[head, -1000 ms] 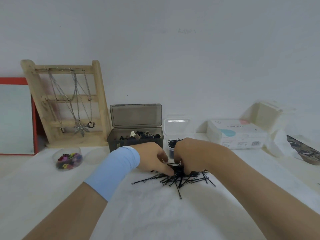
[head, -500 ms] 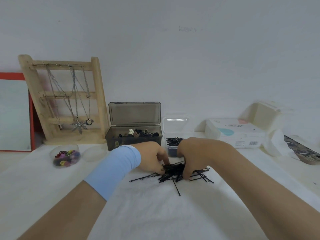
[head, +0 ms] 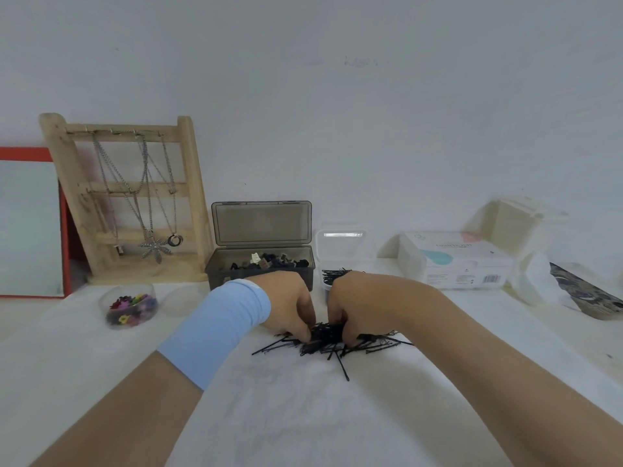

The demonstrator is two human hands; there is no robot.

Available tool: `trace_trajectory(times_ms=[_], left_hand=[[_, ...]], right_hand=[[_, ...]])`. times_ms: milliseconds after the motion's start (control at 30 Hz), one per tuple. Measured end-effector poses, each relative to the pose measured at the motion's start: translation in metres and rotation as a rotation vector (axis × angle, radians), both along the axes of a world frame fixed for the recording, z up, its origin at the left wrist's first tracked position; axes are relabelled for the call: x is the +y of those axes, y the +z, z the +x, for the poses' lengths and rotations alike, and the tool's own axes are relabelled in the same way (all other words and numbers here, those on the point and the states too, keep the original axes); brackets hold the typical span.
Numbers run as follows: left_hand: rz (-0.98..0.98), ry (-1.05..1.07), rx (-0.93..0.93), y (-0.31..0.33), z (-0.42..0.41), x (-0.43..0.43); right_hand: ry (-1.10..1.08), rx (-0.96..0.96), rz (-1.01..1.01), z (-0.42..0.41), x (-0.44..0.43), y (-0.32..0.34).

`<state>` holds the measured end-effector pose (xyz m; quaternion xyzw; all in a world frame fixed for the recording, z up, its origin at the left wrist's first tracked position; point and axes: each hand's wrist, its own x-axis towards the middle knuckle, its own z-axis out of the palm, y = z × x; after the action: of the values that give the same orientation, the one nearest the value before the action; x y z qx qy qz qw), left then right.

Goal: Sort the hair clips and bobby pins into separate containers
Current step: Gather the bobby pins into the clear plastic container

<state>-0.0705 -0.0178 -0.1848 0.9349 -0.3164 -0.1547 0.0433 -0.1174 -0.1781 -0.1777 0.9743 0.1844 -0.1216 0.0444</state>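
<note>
Left hand [head: 290, 306] and right hand [head: 352, 305] curl round thin black bobby pins [head: 372, 344], bunching them; next, probably, lift them into the clear plastic tub [head: 340, 246].

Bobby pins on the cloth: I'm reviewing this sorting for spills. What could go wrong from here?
Left hand and right hand pinch into the tangled bobby pins; outlying ones, like the stray pin pointing toward the camera, may be left behind or drop. The small clear container behind already holds pins and looks narrow; a big bunch could spill, perhaps into the adjacent grey box of hair clips.
</note>
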Motion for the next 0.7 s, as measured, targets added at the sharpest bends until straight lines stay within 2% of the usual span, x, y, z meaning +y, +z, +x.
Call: trace_trajectory(times_ms=[233, 367, 433, 500, 567, 700], left_hand=[[-0.381, 0.007, 0.13, 0.016, 0.005, 0.013], [-0.63, 0.074, 0.17, 0.023, 0.009, 0.023], [-0.754, 0.122, 0.222, 0.027, 0.01, 0.027], [-0.794, 0.139, 0.277, 0.031, 0.01, 0.03], [-0.745, 0.121, 0.268, 0.031, 0.011, 0.032], [-0.767, 0.132, 0.187, 0.028, 0.014, 0.031]], right_hand=[[0.016, 0.013, 0.123, -0.004, -0.001, 0.002], [-0.026, 0.013, 0.377, -0.001, -0.01, 0.012], [-0.07, 0.046, 0.565, 0.0, -0.014, 0.012], [-0.124, 0.133, 0.784, 0.002, -0.014, 0.009], [-0.16, 0.203, 0.928, 0.003, -0.012, 0.005], [-0.18, 0.259, 1.05, 0.003, -0.005, -0.003]])
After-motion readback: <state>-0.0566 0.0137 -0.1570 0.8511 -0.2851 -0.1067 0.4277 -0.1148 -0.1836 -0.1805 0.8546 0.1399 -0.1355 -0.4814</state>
